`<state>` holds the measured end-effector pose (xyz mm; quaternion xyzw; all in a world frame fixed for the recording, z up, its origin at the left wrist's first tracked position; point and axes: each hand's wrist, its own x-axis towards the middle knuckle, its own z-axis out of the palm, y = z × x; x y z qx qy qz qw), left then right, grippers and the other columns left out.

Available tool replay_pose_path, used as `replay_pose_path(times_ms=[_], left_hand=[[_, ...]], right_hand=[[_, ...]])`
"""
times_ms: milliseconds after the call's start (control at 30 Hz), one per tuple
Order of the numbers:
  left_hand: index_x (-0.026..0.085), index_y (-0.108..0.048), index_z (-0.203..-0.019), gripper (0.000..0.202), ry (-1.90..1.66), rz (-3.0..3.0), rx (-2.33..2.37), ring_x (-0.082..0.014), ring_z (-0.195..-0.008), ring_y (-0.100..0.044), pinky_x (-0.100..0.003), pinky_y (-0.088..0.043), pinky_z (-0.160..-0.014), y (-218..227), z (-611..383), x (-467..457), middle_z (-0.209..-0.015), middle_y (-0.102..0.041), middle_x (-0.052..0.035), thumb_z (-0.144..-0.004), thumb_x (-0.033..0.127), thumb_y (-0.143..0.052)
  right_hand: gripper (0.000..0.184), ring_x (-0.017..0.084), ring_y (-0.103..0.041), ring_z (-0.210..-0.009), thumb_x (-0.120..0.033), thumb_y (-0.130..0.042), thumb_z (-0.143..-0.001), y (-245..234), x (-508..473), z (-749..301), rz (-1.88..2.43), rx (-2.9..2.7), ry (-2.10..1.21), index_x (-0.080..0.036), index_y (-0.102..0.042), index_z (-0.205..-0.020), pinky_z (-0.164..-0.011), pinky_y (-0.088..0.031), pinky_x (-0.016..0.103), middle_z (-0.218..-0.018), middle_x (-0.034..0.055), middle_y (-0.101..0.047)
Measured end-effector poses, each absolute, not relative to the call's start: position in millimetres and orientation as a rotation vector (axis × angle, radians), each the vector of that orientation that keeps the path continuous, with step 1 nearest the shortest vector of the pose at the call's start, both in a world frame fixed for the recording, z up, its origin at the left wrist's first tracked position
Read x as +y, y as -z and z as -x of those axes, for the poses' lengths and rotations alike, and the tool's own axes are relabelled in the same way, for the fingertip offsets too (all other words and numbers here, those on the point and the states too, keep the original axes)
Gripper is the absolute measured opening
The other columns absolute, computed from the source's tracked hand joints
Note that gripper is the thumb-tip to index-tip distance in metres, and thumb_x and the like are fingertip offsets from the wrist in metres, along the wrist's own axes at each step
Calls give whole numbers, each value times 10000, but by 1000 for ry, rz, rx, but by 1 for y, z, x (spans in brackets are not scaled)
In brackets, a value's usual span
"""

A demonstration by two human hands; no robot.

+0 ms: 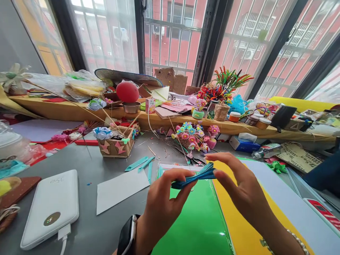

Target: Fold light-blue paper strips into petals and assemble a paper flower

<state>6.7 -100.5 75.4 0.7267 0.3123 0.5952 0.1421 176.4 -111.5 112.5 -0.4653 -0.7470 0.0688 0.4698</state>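
A blue pleated paper fan (205,173), pinched narrow at its middle and flared at the ends, is held above the green sheet (200,216). My left hand (166,198) closes thumb and forefinger around its middle and left part. At the fan's right end is my right hand (239,184), its fingers apart and the thumb tip touching or very close to the pleats. Behind my left hand, a white paper rectangle (122,189) lies on the grey table, with folded teal paper strips (138,164) beyond it.
A white power bank (51,209) with a cable lies at left. A cardboard basket (117,147) stands further back, near colourful crafted flowers (192,134). Yellow paper (225,198) is at right. A tissue box (243,143) and plastic bottle (266,151) sit below the cluttered ledge.
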Motion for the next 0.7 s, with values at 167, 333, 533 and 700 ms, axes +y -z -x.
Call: replay_pose_path(times_ms=[167, 333, 533, 700], left_hand=[[227, -442, -907, 307, -1735, -2367, 820, -131, -797, -618, -229, -500, -685, -68, -8, -96, -855, -658, -23, -688, 61, -578], [224, -433, -902, 304, -1733, -2463, 765, -147, -839, -611, -258, -499, -705, -64, -6, -92, -898, -655, -56, -694, 37, -554], [212, -436, -871, 265, -1740, -2672, 734, -141, -791, -622, -238, -503, -660, -61, -4, -89, -888, -658, -69, -692, 61, -561], [194, -446, -842, 225, -1689, -2764, 693, -152, -824, -616, -247, -498, -704, -63, -4, -90, -894, -661, -78, -697, 36, -515]], right_hand=[[411, 191, -531, -955, -391, -514, -759, -95, -105, -179, 1128, -1453, -682, -204, -424, -1114, -715, -489, 293, -1081, 105, -532], [430, 189, -548, -858, -438, -506, -744, -75, -109, -167, 1053, -1242, -1082, -185, -444, -1087, -629, -486, 294, -1005, 103, -526], [313, 101, -465, -554, -442, -484, -763, -66, -120, -148, 922, -1278, -1392, -137, -533, -715, -475, -360, 217, -634, 14, -508], [369, 65, -346, -455, -475, -453, -775, -62, -120, -146, 1000, -1142, -1426, -145, -488, -616, -442, -253, 208, -503, -33, -423]])
